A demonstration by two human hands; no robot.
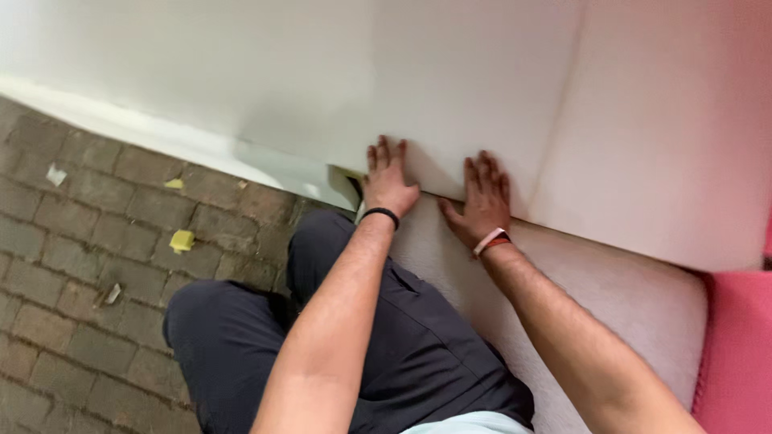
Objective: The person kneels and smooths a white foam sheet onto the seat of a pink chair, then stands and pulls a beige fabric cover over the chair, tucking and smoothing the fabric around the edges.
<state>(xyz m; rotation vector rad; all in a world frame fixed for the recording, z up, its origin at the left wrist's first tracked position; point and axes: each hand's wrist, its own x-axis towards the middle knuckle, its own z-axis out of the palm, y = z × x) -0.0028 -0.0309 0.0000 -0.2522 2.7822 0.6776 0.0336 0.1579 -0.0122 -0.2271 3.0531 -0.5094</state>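
Kneeling on one knee, the person presses both hands flat on a white sofa. The left hand point(388, 178) has a black band on the wrist. Its fingers are spread out and lie against the white back cushion point(482, 88), right where the cushion meets the seat. The right hand point(482, 199) has a pale and red band on the wrist. It lies flat too, just beside the other hand, along the same line. Neither hand is closed around anything; both are open and only pushing.

The seat cushion point(611, 297) is white and a bit fuzzy, and it sits under the person's arms. The knee in dark trousers point(241, 329) rests near the front edge of the seat.

I think the work is at the pushing or smoothing step, along the seam between back and seat. A careful next move would need even, steady pressure from both palms so the cover does not bunch up.

Beside the sofa is a brick floor point(72, 265). Small yellow scraps point(182, 239) lie on it, well apart from the hands. A pink cushion point(736, 354) sits at the far right end.
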